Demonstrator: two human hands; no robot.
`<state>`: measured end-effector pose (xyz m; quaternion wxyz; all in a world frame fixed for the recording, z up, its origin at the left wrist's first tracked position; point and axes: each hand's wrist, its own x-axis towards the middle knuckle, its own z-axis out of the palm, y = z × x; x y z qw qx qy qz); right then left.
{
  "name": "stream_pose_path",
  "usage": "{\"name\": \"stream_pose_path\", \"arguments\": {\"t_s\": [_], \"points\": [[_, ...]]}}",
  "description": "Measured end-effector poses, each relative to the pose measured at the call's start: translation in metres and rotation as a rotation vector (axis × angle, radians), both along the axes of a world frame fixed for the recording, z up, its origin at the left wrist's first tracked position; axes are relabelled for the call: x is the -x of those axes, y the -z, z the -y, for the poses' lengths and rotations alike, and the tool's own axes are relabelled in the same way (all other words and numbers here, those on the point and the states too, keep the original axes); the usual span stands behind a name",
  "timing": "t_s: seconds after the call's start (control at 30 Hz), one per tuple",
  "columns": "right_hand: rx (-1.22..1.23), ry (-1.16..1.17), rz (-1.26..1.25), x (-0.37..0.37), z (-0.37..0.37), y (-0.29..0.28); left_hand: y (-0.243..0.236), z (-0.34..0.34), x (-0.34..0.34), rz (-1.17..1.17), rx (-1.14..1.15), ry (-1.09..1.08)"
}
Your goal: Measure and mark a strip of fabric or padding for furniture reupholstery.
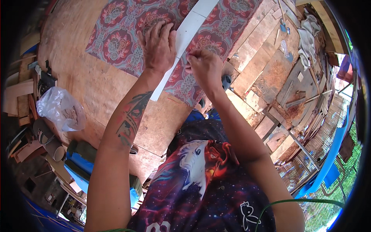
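Note:
A patterned fabric (118, 46) in dark red and grey-blue, with large flower medallions, lies spread on a plywood table (104, 92). Across it slants a long, slightly curved white strip (190, 29) with thin lines marked over it; its lower end reaches past the fabric's near edge onto the wood. My left hand (158, 48) rests flat on the fabric at the strip's left edge, fingers stretched out. Just right of the strip, my right hand (206, 69) is closed in a pinch above the fabric. Whatever its fingertips hold is too small to make out.
A crumpled clear plastic bag (62, 110) sits at the table's left side, near a dark tool (46, 79). On the right, wood offcuts (266, 58) and sawdust cover the floor, with a grey cloth (307, 36) beyond. A blue plastic chair (328, 158) stands at the lower right.

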<state>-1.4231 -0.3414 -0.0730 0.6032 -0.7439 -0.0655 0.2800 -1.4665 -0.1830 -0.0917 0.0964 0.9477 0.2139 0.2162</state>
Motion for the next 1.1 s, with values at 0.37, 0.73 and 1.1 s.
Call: {"name": "stream_pose_path", "arguments": {"t_s": [0.37, 0.73, 1.1], "points": [[0.066, -0.394, -0.282, -0.014, 0.000, -0.012, -0.003, 0.001, -0.002, -0.073, -0.048, 0.002], [-0.005, 0.073, 0.045, -0.090, -0.015, 0.006, -0.030, -0.022, -0.107, 0.104, -0.085, 0.229], [0.126, -0.201, 0.045, -0.083, -0.007, -0.012, -0.003, -0.014, -0.153, 0.075, -0.086, 0.385]]}}
